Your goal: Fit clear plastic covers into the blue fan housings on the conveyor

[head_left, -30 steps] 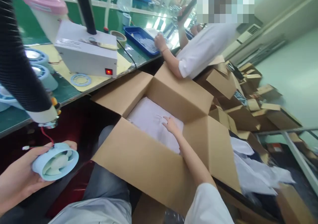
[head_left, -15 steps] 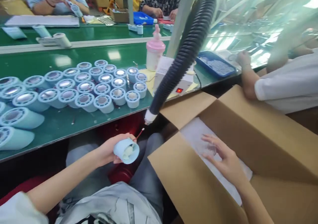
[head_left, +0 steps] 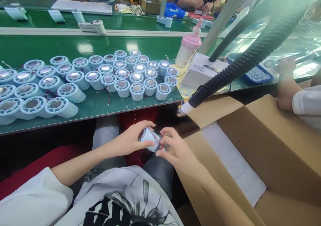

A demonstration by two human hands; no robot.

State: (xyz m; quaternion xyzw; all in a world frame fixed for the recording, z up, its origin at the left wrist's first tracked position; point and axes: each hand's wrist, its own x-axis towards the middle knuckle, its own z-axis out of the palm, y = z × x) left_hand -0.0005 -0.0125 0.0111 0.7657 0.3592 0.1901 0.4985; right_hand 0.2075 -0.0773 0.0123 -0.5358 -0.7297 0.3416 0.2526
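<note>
My left hand point(head_left: 130, 137) is wrapped round a light-blue plastic cylinder point(head_left: 149, 138), held on its side above my lap. Thin red and dark wires lie along the cylinder's side. My right hand point(head_left: 179, 150) has its fingers curled round a clear plastic cup-like piece point(head_left: 165, 146) at the cylinder's right end. The clear piece seems to reach over part of that end; how far is hard to make out. Just above my right hand hangs the metal tip point(head_left: 181, 111) of a black corrugated hose point(head_left: 225, 74), touching neither hand.
Many similar blue cylinders point(head_left: 122, 87) stand on the green bench point(head_left: 100, 102). A pink-lidded bottle point(head_left: 188, 47) and a white box-shaped device point(head_left: 204, 70) are behind the hose. An open cardboard carton point(head_left: 263, 139) with white lining is at my right. Co-workers sit opposite and at right.
My right hand has come left from above the carton to the cylinder, bringing the clear piece. The cylinder has turned and moved right with my left hand. My view has shifted left.
</note>
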